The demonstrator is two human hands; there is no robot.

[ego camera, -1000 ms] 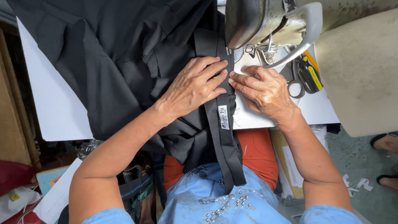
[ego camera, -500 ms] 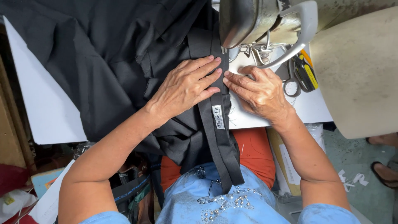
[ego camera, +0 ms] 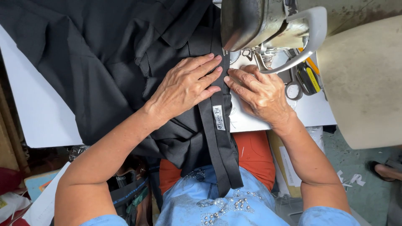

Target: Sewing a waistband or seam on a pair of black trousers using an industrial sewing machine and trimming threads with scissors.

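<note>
While black cloth (ego camera: 96,54) lies bunched over the table (ego camera: 37,121) at left, the left hand (ego camera: 184,86) presses flat on the waistband (ego camera: 217,125), fingers together, to keep it straight under the machine (ego camera: 259,25). The right hand (ego camera: 261,94), fingers slightly spread, steadies its edge; scissors (ego camera: 299,79) lie beside.
</note>
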